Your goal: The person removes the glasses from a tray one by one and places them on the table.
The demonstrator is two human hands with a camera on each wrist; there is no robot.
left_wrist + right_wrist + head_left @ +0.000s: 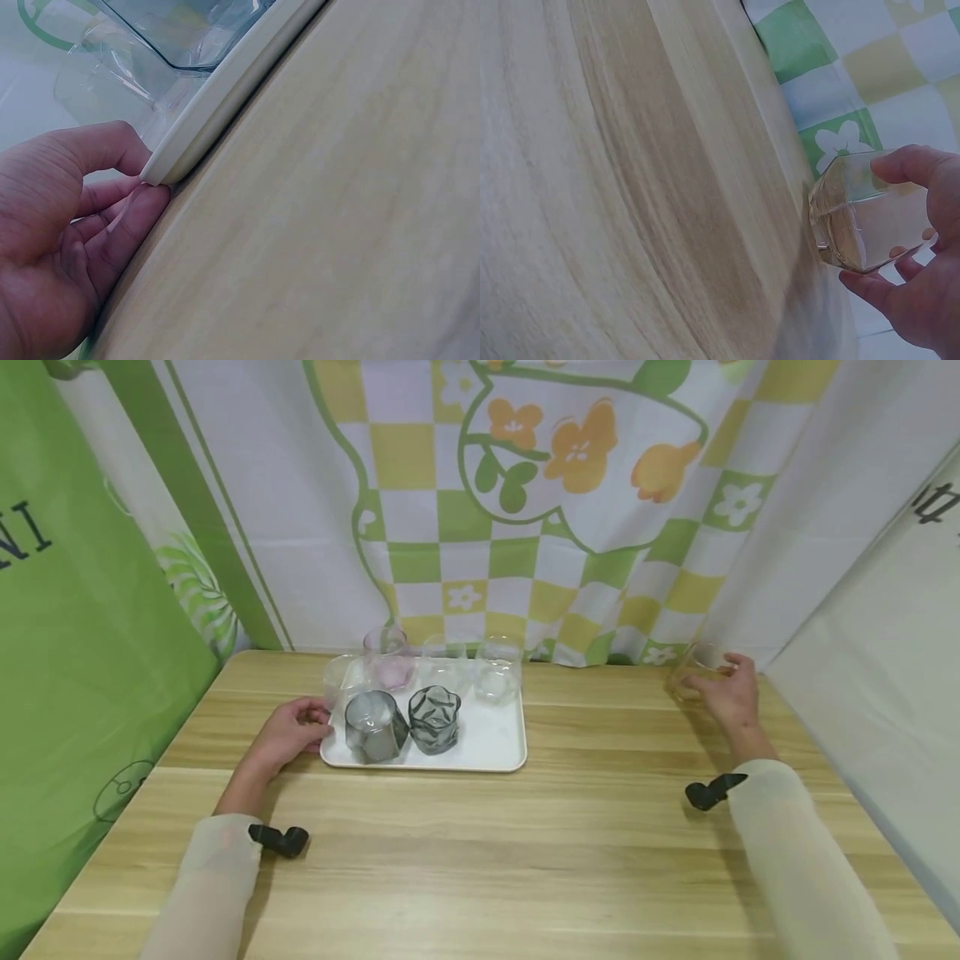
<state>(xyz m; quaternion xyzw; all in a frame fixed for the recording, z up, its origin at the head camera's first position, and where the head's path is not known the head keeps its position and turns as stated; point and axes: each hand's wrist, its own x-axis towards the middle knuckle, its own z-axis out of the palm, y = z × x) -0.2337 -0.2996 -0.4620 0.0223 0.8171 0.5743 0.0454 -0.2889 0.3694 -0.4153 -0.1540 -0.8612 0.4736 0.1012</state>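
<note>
On the table's left half lies a white tray with several drinking glasses on it. My left hand pinches the tray's left rim between thumb and fingers, as the left wrist view shows. Near that hand stand a smoky grey faceted glass and a clear glass. A grey wavy glass is beside the faceted one. At the back right corner of the table, my right hand grips a pale amber glass by its sides, its base at the tabletop.
Along the tray's back edge stand a pink glass and two clear glasses, one central and one at right. A checkered curtain hangs directly behind the wooden table. Green cloth borders the left side.
</note>
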